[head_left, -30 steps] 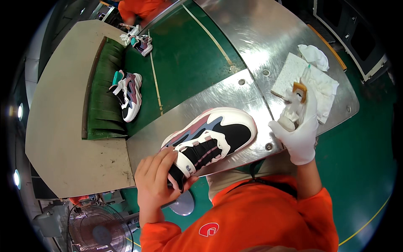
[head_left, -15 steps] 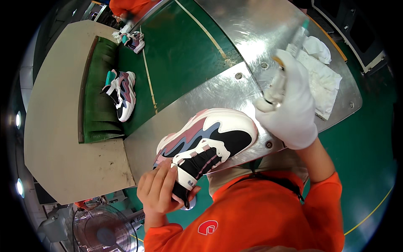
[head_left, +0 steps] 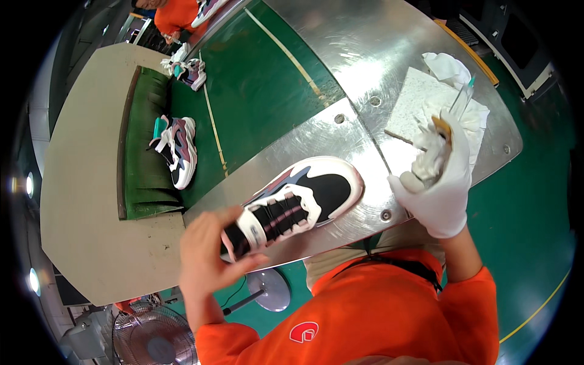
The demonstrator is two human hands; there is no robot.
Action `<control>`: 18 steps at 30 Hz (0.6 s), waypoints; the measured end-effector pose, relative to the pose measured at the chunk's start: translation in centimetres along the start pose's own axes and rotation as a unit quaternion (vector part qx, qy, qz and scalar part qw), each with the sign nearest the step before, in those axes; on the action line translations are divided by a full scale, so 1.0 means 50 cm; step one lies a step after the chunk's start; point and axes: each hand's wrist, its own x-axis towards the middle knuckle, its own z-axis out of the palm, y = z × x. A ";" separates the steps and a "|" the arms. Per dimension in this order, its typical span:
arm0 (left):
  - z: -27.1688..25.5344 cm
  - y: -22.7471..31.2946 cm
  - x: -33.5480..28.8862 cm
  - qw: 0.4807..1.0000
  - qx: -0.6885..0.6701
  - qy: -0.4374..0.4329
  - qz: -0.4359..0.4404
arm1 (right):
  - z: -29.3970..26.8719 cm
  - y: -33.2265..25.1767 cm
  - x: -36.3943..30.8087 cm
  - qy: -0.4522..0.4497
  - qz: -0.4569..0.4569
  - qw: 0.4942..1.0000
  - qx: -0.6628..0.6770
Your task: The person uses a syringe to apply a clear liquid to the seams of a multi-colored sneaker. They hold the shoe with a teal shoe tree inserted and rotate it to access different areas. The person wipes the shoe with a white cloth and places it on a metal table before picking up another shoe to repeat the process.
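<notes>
A white, black, mauve and blue sneaker (head_left: pixel 286 210) stands sole-down on the metal tabletop, toe pointing right. My bare left hand (head_left: pixel 207 258) is at its heel, fingers and thumb spread to either side; whether they still touch the shoe is hard to tell. In my white-gloved right hand (head_left: pixel 441 176) is a crumpled white cloth (head_left: pixel 429 155), fingers curled round it. A slim translucent tool with a teal end (head_left: pixel 465 94) sticks out past the fingers of that glove; its kind is unclear. One glove finger has a yellow-brown tip.
A white pad (head_left: pixel 413 103) and a crumpled white cloth (head_left: pixel 450 67) lie beyond my right hand. Along the green conveyor belt (head_left: pixel 255 79) rest another sneaker (head_left: pixel 176 152) and, farther off, one more (head_left: pixel 191 74). Green flaps (head_left: pixel 146 134) border the belt. Another person in orange (head_left: pixel 176 18) is at the far end.
The sneaker has turned from its side onto its sole. My left hand has gone from gripping its collar to spread around the heel. My right hand has moved right and nearer.
</notes>
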 end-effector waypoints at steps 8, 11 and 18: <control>0.009 -0.044 0.301 0.923 -0.252 -0.285 0.054 | -0.046 -0.007 -0.064 -0.066 0.087 0.985 0.130; 0.121 -0.006 0.386 0.873 -0.195 -0.412 0.172 | -0.066 -0.029 -0.050 -0.101 0.190 0.973 0.087; 0.097 0.031 0.347 0.852 -0.217 -0.468 0.088 | -0.148 -0.059 -0.013 -0.266 0.085 0.957 0.077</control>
